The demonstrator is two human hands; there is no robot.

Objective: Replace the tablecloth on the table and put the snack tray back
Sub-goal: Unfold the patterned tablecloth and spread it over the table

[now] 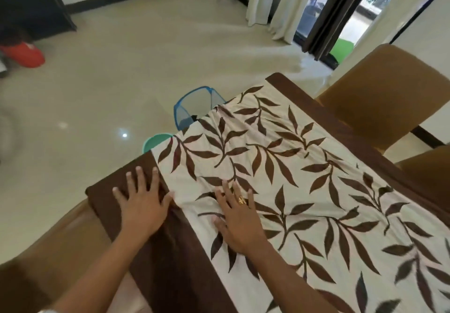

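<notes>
The left hand (142, 205) lies flat, fingers spread, on the cloth's brown border near the corner. The right hand (237, 222) is just beside it on the leaf print, also flat and spread. Neither grips anything. The cloth (316, 191) covers the worktop, with creases bunched between the hands and running toward the far edge. To smooth it well, I judge the left should pin the border while the right sweeps outward along the creases, with light pressure so the cloth stays square. The snack tray is not in view — only a basket (194, 108) and tub (155, 142) on the floor beyond.
</notes>
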